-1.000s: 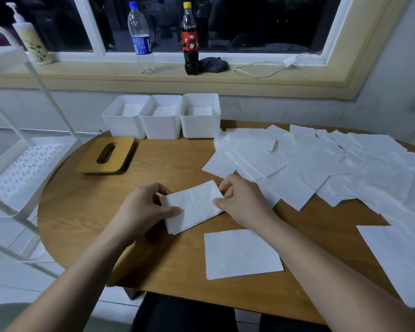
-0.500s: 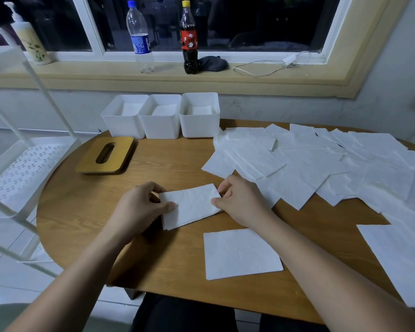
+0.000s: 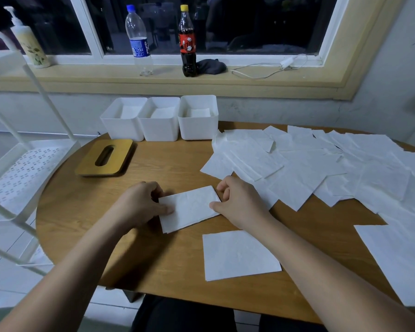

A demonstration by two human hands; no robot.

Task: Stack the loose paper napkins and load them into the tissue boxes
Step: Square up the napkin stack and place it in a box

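I am watching both hands working on the folded napkin stack, which is lying flat on the round table directly in front of the three white tissue boxes, well short of them. The left hand is pinching the stack's left edge, thumb on top, and the right hand is gripping its right edge, thumb pressing near the corner; the hands are apart, one at each end. I judge the step to be squaring the stack before loading. To do it well, I would be keeping both thumbs light, nudging the edges inward until the layers line up, since thin tissue creases and slides easily. The boxes already seem to be holding some paper, though how much I cannot tell. A single flat napkin is lying nearer me than the stack, and the loose napkins are spreading out to the stack's right. The wooden slotted lid is resting left of it, toward the boxes.
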